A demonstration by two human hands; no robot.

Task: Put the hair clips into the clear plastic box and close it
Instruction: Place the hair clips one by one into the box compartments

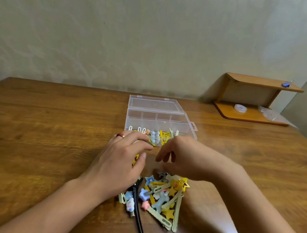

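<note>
The clear plastic box (pixel 188 127) stands open in the middle of the table, its lid (pixel 154 104) folded back flat. Several hair clips (pixel 163 135) lie in its front compartments. A loose pile of coloured hair clips (pixel 164 196) and a long black clip (pixel 137 212) lie near the table's front. My left hand (pixel 121 161) hovers between pile and box, fingers stretched to the box's front wall; a yellow clip (pixel 135 160) peeks out beneath the palm. My right hand (pixel 180 157), blurred, hangs over the pile's far edge with fingers loosely curled down, nothing visible in them.
A small wooden shelf (pixel 251 98) stands at the table's back right with a tape roll (pixel 240 108) and a plastic bag (pixel 274 114) on its base. A bare wall rises behind the wooden table (pixel 47 126).
</note>
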